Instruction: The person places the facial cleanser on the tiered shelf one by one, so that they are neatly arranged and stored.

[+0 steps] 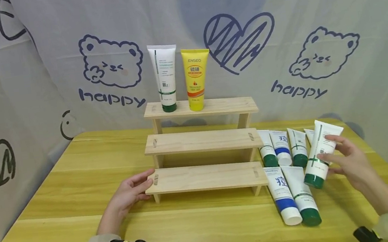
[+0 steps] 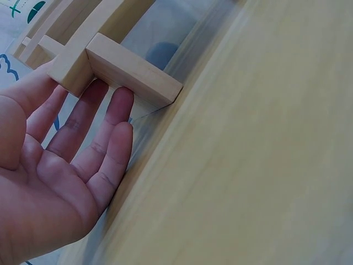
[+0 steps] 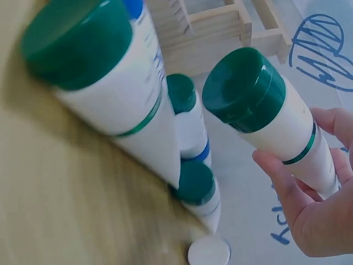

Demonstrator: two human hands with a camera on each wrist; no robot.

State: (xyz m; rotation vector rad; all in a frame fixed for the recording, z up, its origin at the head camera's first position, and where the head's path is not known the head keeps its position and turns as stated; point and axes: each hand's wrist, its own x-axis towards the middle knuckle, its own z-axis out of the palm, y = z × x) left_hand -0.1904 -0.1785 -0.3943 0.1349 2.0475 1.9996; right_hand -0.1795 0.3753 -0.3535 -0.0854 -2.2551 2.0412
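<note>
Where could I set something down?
The middle shelf and bottom shelf are bare; so is the top shelf right of the yellow tube. The table is free in front of the stand. Right of it, white tubes crowd together.

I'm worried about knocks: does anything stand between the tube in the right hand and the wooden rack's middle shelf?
Only the tubes lying on the table, right of the rack; nothing upright shows between the held tube and the middle shelf.

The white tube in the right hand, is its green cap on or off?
On: in the right wrist view, the green cap covers the end of the white tube, which the right hand holds.
</note>
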